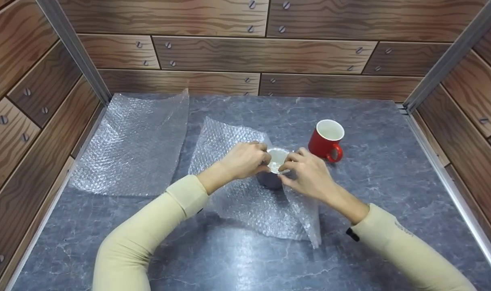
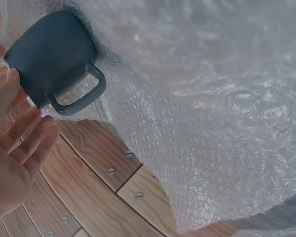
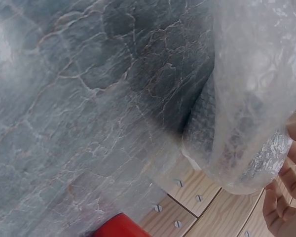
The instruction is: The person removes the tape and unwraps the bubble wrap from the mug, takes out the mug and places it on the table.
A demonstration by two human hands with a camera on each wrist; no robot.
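Observation:
A dark blue-grey mug [image 2: 54, 57] with a white inside stands on a sheet of bubble wrap [image 1: 245, 214] in the middle of the table. My left hand [image 1: 247, 159] grips this mug at the left of its rim, thumb on the outer wall. In the left wrist view its handle [image 2: 84, 98] shows, and the other fingers are spread below the rim. At the right of the rim, my right hand [image 1: 308, 173] pinches the raised edge of the bubble wrap, which curves up round that side of the mug in the right wrist view.
A red mug [image 1: 321, 147] with a white inside stands behind my right hand, its handle towards me. Another bubble wrap sheet [image 1: 136, 145] lies flat at the left. Wood-patterned walls [image 1: 265, 52] close off the grey marbled table [image 1: 375, 121] at the back and sides.

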